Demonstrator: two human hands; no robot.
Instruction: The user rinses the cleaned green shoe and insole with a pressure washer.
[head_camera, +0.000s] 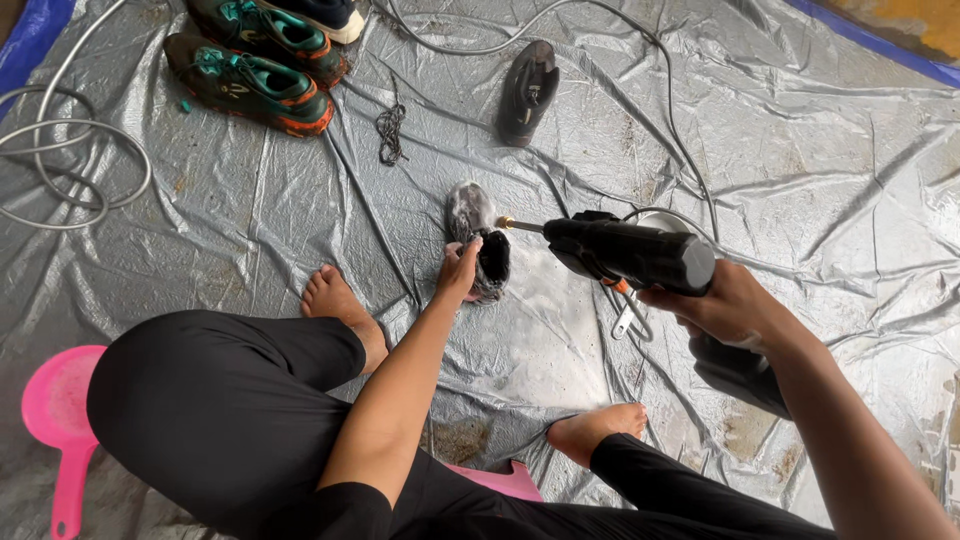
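Left hand (458, 272) grips the soapy black shoe (478, 240) at centre, steadying it on the grey plastic tarp (800, 150). Right hand (722, 305), at 3 o'clock, is wrapped round the black spray gun (630, 252), nozzle aimed at it.

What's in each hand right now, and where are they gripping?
The left hand grips the soapy black shoe at its heel opening. The right hand holds the black spray gun by its rear handle.

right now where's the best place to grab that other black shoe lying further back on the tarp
Grip the black shoe at its open collar, near the heel end that points away from the person, coming down from above. It lies alone on the grey tarp, opening turned up, so fingers can probably hook inside the rim; the toe end is lower and smoother.
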